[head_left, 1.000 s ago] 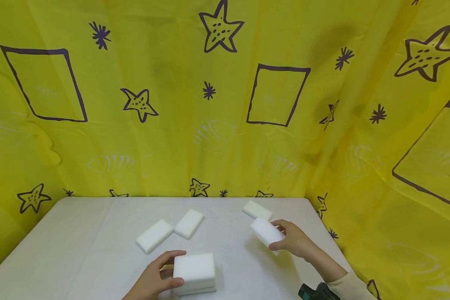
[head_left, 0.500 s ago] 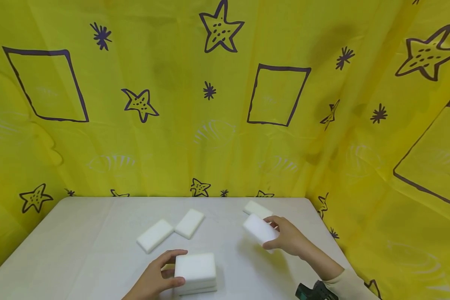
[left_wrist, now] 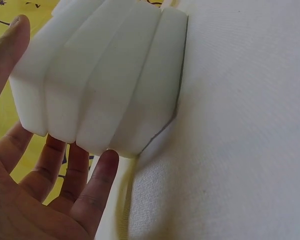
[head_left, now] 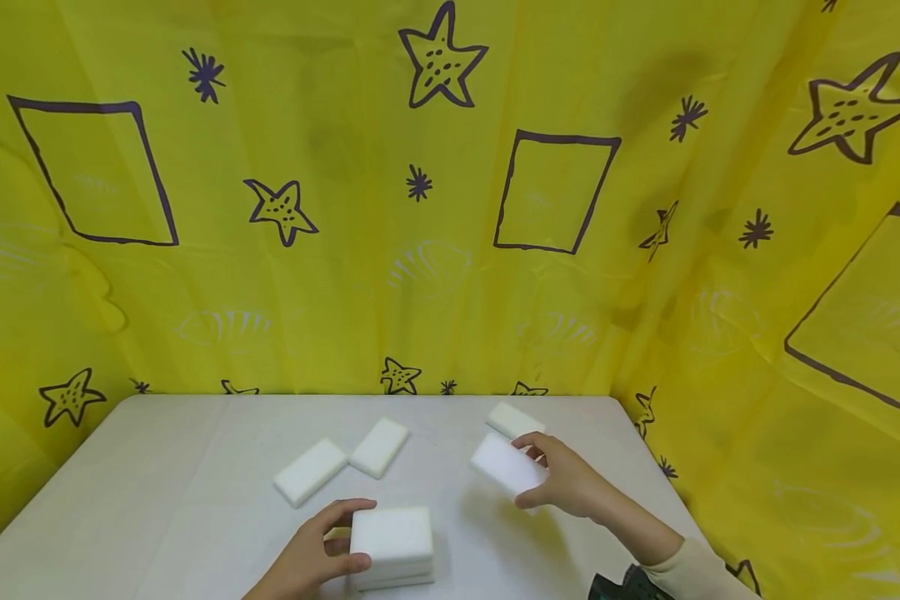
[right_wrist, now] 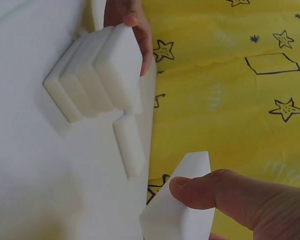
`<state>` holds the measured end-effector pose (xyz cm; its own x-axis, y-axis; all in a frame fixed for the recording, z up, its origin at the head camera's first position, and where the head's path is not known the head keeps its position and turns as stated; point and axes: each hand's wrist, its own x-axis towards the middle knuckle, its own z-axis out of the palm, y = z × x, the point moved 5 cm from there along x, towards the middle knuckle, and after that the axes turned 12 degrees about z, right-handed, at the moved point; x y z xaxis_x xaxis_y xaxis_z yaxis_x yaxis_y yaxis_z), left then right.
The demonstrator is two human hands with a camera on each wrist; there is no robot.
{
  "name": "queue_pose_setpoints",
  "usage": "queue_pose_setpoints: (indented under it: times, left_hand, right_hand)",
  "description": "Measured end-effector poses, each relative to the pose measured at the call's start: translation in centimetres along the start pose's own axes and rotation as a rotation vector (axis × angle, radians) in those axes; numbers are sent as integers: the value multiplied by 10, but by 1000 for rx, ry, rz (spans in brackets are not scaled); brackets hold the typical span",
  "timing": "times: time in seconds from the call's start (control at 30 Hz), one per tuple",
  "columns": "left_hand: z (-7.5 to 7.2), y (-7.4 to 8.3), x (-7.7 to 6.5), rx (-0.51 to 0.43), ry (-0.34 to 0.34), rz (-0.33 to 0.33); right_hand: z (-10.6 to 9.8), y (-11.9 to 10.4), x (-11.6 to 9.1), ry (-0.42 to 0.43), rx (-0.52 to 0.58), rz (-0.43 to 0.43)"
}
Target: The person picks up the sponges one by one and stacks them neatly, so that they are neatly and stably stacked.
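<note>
Between the right hand's (head_left: pixel 566 479) thumb and fingers, a white block (head_left: pixel 504 465) is pinched above the table (head_left: pixel 195 508). Left of those fingers, the left hand (head_left: pixel 307 550) grips a stack (head_left: pixel 392 537) round its left end; beyond its fingertips lie two loose blocks (head_left: pixel 378 447), beyond the right fingers a third block (head_left: pixel 515 418), then a yellow curtain (head_left: pixel 345 283).
</note>
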<state>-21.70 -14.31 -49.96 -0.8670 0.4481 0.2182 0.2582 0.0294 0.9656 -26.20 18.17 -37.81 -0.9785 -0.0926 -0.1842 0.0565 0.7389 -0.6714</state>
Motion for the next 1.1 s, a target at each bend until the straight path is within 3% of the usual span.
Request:
queue_pose_setpoints:
  times: [0.37,1.1]
  left_hand:
    - [0,-2,-1,-45,10,-30]
    - [-1,-1,0,-21,0,27]
  right_hand:
    - [6,-20,-6,-62,-21,-56]
    - [24,-46,-12,-117,-65,-181]
